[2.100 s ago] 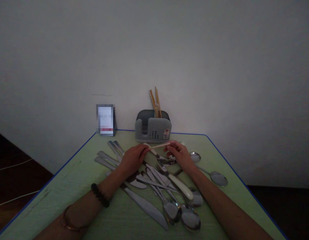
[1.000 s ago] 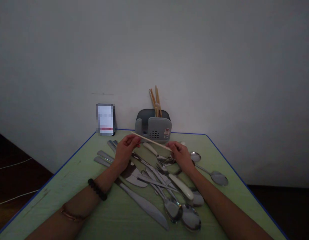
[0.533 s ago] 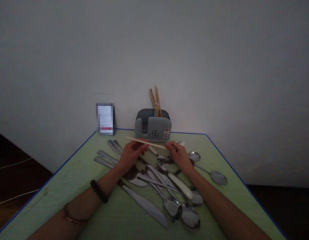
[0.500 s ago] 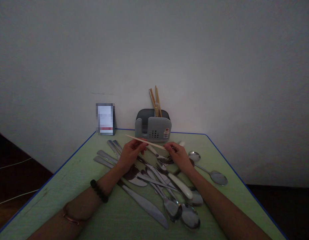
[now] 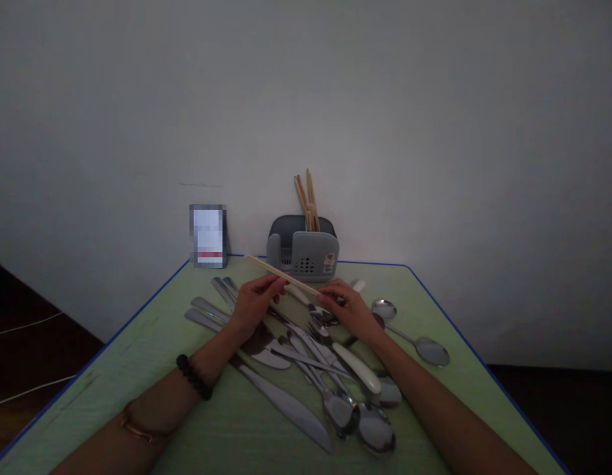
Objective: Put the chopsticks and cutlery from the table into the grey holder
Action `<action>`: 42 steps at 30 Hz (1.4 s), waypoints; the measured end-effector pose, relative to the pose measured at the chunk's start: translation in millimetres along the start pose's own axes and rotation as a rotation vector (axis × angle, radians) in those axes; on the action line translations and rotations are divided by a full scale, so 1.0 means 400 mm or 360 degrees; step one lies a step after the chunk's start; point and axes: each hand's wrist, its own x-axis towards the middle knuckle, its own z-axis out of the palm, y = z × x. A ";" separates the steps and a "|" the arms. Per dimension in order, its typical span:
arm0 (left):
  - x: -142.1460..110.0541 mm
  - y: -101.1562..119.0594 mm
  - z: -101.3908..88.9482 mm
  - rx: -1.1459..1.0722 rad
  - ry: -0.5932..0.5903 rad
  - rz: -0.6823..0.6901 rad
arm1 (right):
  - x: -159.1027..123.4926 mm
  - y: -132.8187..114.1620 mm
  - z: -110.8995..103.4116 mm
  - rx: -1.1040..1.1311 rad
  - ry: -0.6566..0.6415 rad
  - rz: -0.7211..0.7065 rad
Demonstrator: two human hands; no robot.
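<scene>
Light wooden chopsticks (image 5: 266, 266), pressed so close that I cannot tell their number, slant above the table in front of the grey holder. My left hand (image 5: 259, 302) is closed around their middle, thumb on top. At their lower right end, my right hand (image 5: 349, 305) pinches them between thumb and fingertips. Beneath my hands lies a jumble of cutlery: a large knife (image 5: 286, 404), a white-handled fork (image 5: 358, 368), another fork partly hidden by my right hand, and several spoons, one big spoon (image 5: 376, 427) nearest me.
At the back of the green table (image 5: 152, 369), against the wall, stands a grey utensil holder (image 5: 315, 254) with several wooden chopsticks (image 5: 313, 198) upright in its right part. A phone (image 5: 208, 236) leans at the back left. Two spoons (image 5: 432, 351) lie at the right.
The chopsticks, first nearly level and mostly covered by my hands, now stick out up and left past my left hand. My right hand has shifted slightly left along with them.
</scene>
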 end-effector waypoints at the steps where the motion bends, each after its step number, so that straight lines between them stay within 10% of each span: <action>1: -0.001 0.002 0.001 0.0003 -0.0001 0.0007 | 0.000 0.002 0.000 0.0012 0.0012 0.0000; 24: 0.002 -0.027 0.010 0.0094 -0.0124 -0.0102 | 0.013 0.010 -0.013 0.0924 0.0104 0.0325; 36: -0.009 -0.027 0.011 0.0376 -0.0570 -0.0052 | 0.007 -0.027 -0.026 0.0364 0.0008 0.0322; 42: -0.006 -0.042 0.015 0.0241 -0.0477 -0.0008 | 0.005 -0.029 -0.025 0.0470 -0.0095 0.0430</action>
